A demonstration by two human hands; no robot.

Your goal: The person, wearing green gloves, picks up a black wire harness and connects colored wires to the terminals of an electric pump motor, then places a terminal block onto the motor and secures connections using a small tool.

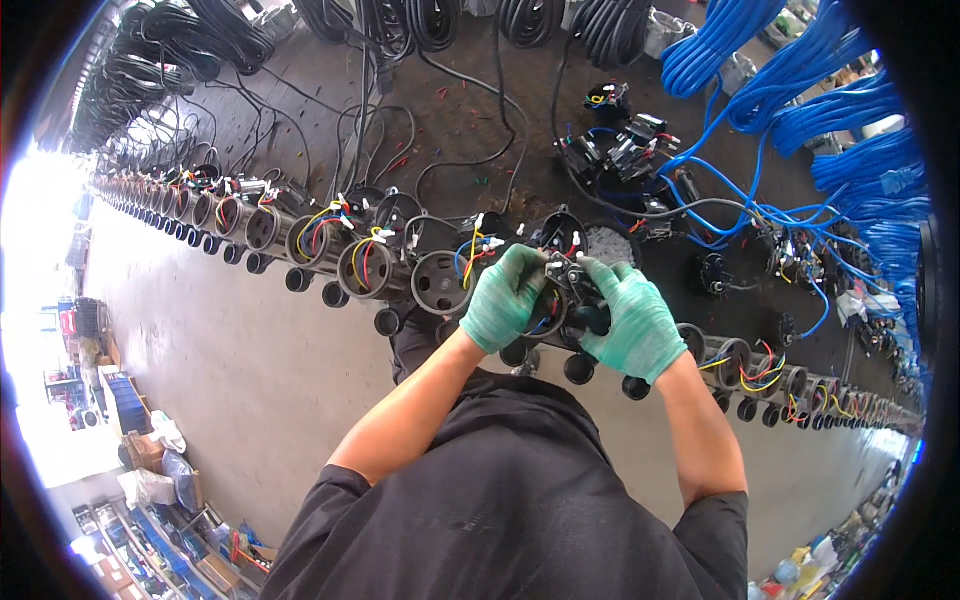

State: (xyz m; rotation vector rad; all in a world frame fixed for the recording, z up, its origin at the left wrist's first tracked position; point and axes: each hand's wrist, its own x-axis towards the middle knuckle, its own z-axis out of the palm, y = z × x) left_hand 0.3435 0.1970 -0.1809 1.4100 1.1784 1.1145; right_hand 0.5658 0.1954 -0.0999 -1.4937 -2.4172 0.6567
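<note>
My left hand point(503, 300), in a green glove, is closed with thumb and fingertips pinched at a small black part with metal fittings point(570, 277). From the other side my right hand point(632, 322), gloved alike, grips the same part with bent fingers. Its exact kind is partly hidden by the fingers. Directly below it is an open round housing point(546, 318) with coloured wires inside. Just left of my left hand stands another round grey housing point(438, 284) with holes in its floor and yellow, red and blue wires point(474, 256) with white connectors.
The row of round housings point(365, 268) runs along the bench's near edge both ways. Beyond the hands lie a tub of small clear pieces point(608, 246), black assemblies point(635, 148) and loose black cable point(470, 163). Coiled black cables point(432, 25) and blue cables point(725, 45) line the far side.
</note>
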